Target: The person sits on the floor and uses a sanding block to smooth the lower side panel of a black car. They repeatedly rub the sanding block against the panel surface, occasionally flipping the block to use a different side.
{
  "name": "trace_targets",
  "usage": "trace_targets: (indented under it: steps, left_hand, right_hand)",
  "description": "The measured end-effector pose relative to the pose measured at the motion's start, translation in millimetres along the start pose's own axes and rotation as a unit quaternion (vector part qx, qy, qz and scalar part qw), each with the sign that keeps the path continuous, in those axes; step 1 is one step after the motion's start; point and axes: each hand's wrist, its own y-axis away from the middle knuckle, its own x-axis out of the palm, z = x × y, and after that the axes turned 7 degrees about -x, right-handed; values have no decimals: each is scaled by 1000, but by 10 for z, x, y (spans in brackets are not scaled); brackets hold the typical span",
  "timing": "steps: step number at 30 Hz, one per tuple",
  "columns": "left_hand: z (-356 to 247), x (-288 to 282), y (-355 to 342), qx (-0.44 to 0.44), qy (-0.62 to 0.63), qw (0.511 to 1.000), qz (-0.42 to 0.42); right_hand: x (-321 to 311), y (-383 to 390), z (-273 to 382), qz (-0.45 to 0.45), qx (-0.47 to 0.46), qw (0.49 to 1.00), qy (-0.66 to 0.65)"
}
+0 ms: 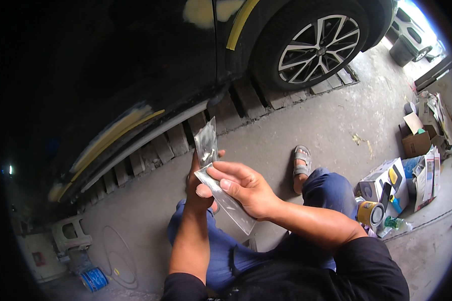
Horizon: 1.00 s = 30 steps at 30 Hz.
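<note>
Head view: left hand [193,181] and right hand [250,190] grip straight-edged plates [206,140] beside open floor [266,138].

Downward fisheye view from head height

Left forearm [190,253], pointing up the frame | left hand [193,186], partly hidden, gripping | right forearm [311,223], slanting inward across the body | right hand [253,193], beside the left, thumb [232,187] opposing fingers [238,170], pinching

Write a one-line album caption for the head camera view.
Beside a yellow-marked dark car, the left hand holds one smeared flat plate, the right hand a second plate.
</note>
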Motion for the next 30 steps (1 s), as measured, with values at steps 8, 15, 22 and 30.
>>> trace_targets:
  steps: [8, 15, 22, 30]
  left_hand:
    - [110, -15, -17, 57, 60, 995, 61]
    - [96, 58, -20, 78, 150, 979, 115]
    - [88, 28, -81, 44, 94, 990, 96]
    - [257, -36, -20, 37, 115, 989, 85]
  right_hand:
    - [-128, -132, 105, 14, -57, 995, 86]
    - [-181, -139, 123, 27, -130, 974, 184]
    - [-93, -93, 52, -5, -51, 997, 65]
    - [-252, -176, 198, 20, -160, 959, 235]
